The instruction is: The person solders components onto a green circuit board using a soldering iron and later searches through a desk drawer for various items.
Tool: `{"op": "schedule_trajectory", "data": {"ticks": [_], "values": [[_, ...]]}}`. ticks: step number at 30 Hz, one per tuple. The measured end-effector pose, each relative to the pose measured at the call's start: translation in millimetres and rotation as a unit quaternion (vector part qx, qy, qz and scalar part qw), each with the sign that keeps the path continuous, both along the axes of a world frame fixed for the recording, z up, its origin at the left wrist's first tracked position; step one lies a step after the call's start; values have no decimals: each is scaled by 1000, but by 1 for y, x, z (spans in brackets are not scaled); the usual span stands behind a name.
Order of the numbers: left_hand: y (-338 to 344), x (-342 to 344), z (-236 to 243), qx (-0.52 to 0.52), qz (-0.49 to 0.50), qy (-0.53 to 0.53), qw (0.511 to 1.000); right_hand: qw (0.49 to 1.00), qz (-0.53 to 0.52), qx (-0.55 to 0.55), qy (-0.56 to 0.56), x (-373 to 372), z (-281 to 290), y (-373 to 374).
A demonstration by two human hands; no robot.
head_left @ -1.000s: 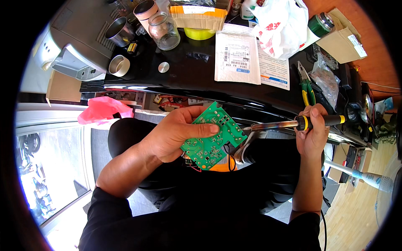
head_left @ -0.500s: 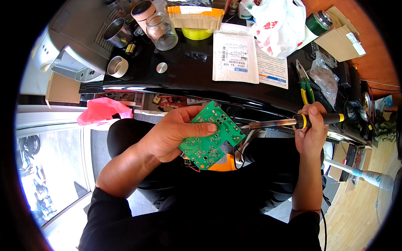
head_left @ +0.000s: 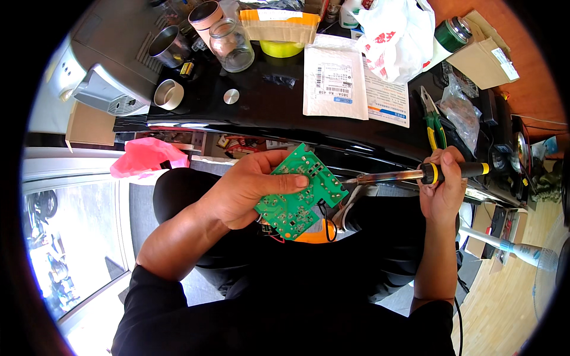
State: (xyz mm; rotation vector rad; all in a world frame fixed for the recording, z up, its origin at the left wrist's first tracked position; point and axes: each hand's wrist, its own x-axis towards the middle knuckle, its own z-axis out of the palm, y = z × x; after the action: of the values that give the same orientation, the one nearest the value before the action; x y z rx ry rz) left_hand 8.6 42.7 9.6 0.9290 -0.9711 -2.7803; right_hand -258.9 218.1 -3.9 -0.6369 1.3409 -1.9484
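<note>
My left hand (head_left: 249, 187) grips a green circuit board (head_left: 294, 207) over my lap, thumb across its soldered face and fingers behind it. Closed round the black-and-yellow handle of a soldering iron (head_left: 389, 176) is my right hand (head_left: 442, 184). The iron lies nearly level, its tip pointing left at the board's right edge; whether it touches a joint there I cannot tell. A black wire (head_left: 328, 224) loops down below the board's right side. Something orange (head_left: 317, 232) shows under the board, mostly hidden.
Ahead stands a black desk (head_left: 261, 110) with a padded mailer (head_left: 336, 83), a glass jar (head_left: 231, 47), a metal cup (head_left: 168, 94) and a white plastic bag (head_left: 396, 41). Green-handled pliers (head_left: 435, 121) lie at its right. A pink bag (head_left: 147, 157) is at the left, below the desk.
The black wire below the board has shifted, and its loop now shows more fully. Both hands keep nearly the same place, with the iron's tip still beside the board's right edge.
</note>
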Motion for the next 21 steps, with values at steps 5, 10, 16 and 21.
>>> {"op": "schedule_trajectory", "data": {"ticks": [5,10,16,21], "values": [[1,-2,0,7,2,-2,1000,1000,-4,8,-9,3,2,-3],[3,-1,-2,-10,-16,-6,1000,1000,-2,3,-17,6,5,-7],[6,-3,-3,7,-36,1,999,1000,11,4,-17,11,4,-12],[7,-3,-3,13,-50,-10,999,999,35,-16,-12,14,3,-17]]}}
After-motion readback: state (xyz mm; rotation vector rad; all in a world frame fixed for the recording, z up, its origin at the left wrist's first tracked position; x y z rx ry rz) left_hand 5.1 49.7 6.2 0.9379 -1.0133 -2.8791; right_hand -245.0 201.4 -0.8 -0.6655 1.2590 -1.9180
